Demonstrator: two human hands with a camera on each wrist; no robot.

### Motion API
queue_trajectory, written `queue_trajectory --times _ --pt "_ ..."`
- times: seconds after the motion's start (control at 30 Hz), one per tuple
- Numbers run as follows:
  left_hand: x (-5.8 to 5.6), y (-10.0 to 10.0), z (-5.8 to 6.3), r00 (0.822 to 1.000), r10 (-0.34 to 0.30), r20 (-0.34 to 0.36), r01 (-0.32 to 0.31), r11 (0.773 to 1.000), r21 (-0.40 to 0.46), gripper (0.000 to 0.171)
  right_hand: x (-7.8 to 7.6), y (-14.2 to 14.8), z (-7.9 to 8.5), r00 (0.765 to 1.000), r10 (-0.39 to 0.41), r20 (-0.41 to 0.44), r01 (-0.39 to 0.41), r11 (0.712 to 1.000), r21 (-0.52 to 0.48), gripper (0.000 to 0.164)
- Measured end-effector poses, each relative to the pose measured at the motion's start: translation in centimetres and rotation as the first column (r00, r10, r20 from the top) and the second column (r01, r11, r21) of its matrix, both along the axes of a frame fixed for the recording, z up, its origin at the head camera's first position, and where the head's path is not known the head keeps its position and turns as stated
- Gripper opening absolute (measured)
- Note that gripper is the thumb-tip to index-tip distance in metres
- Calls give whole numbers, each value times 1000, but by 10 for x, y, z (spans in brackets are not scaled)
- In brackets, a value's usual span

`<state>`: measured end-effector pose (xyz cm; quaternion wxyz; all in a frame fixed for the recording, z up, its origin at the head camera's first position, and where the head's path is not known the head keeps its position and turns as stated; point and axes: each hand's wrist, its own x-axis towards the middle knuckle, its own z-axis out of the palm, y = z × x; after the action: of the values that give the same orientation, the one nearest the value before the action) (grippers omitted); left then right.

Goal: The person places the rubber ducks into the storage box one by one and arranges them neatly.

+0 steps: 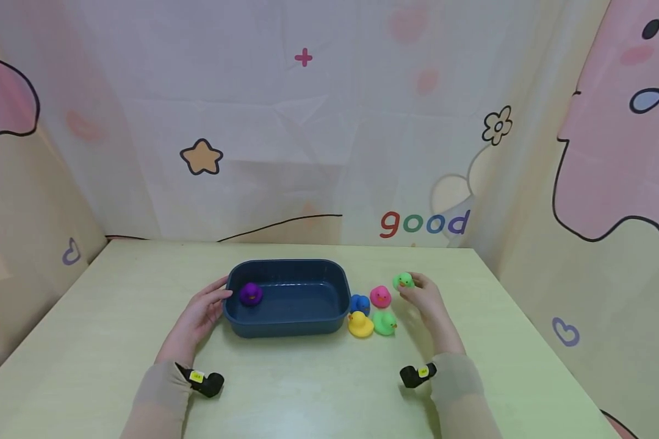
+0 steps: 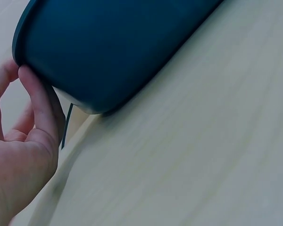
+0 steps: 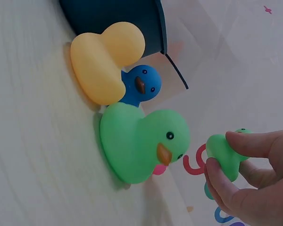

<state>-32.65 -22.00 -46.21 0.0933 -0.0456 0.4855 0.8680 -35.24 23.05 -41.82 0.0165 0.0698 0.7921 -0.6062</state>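
My left hand [image 1: 203,310] rests against the left end of a dark blue plastic tub [image 1: 285,327], its fingertips at the rim in the left wrist view. Inside the tub, towards its left end, sits a purple rubber duck [image 1: 251,294]. My right hand [image 1: 425,299] pinches a small green rubber duck [image 1: 403,280] between thumb and fingers, lifted off the table. Beside the tub's right end stand a yellow duck [image 1: 360,325], a blue duck [image 1: 360,304], a pink duck [image 1: 381,297] and a second green duck [image 1: 385,323]. In the right wrist view the pink duck is mostly hidden.
The pale wooden table [image 1: 302,390] reaches back to a printed cloth backdrop [image 1: 285,195], with cloth walls at both sides. A small black camera is strapped at each wrist.
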Motion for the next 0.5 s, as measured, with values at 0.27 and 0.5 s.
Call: queue_trajectory --times 0.27,0.5 --pt "1 1 1 999 20 -31 -19 999 32 32 -8 -29 22 998 50 -43 -51 999 -10 53" --pt "1 3 0 999 30 -24 -29 999 42 34 -17 -68 38 992 104 -73 -105 994 -18 53"
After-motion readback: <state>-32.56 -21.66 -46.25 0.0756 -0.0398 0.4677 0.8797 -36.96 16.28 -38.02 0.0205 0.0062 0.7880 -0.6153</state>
